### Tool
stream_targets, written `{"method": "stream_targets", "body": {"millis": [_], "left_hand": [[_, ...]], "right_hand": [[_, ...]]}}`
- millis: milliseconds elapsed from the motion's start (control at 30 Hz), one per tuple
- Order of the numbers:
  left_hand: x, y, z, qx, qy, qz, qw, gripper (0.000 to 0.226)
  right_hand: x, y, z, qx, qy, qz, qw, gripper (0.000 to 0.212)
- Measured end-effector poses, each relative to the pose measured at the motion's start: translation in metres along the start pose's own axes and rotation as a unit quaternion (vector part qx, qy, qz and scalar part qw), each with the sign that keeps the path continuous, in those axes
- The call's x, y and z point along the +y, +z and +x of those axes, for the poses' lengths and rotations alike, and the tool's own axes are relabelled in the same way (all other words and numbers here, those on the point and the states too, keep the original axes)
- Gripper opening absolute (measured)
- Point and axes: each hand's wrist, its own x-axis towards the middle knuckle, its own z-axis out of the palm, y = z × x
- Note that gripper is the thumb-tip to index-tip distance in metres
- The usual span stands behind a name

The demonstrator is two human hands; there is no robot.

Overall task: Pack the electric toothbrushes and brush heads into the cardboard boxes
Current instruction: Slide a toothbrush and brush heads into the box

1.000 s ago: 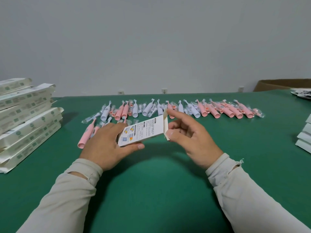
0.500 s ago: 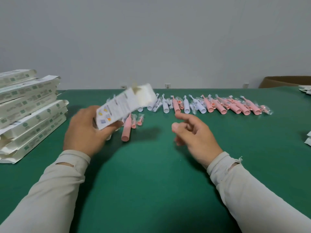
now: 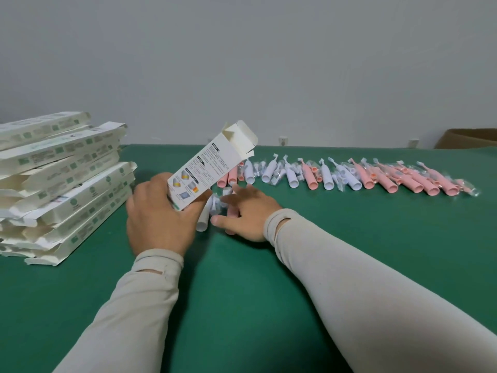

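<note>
Left hand grips an open-flapped cardboard box tilted up, right hand reaches a white toothbrush just past its fingertips, more toothbrushes lined up beyond.

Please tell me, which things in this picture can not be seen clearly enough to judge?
- Head view: what the right hand is touching; its fingers cover the white toothbrush and wrapped pieces there.
- Inside of the open box held by the left hand: the flaps and the angle hide it.
- Print on the box stack: too small and blurred.
- Brown carton: cut off by the right edge.
</note>
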Motion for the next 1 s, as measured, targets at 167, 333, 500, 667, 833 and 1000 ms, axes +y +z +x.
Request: {"method": "stream_targets", "body": {"millis": [167, 333, 500, 667, 833, 1000], "left_hand": [[0.000, 0.001, -0.001, -0.004, 0.003, -0.001, 1.000, 0.051], [0.003, 0.005, -0.003, -0.024, 0.022, -0.005, 0.999, 0.050], [0.006, 0.003, -0.006, -0.050, 0.042, 0.006, 0.998, 0.048], [0.011, 0.004, -0.007, -0.111, 0.055, 0.024, 0.992, 0.050], [0.018, 0.002, -0.015, -0.119, 0.092, 0.024, 0.988, 0.053], [0.033, 0.005, -0.029, -0.166, 0.130, 0.031, 0.977, 0.049]], "right_hand": [[0.009, 0.009, -0.011, 0.001, 0.011, -0.001, 1.000, 0.079], [0.018, 0.007, -0.031, 0.014, 0.053, 0.002, 0.998, 0.062], [0.025, 0.002, -0.069, 0.046, 0.079, 0.007, 0.996, 0.024], [0.058, -0.008, -0.136, 0.038, 0.126, -0.049, 0.990, 0.012], [0.107, -0.025, -0.197, 0.021, 0.206, -0.080, 0.975, 0.019], [0.124, -0.023, -0.195, 0.058, 0.222, -0.052, 0.972, 0.037]]}}
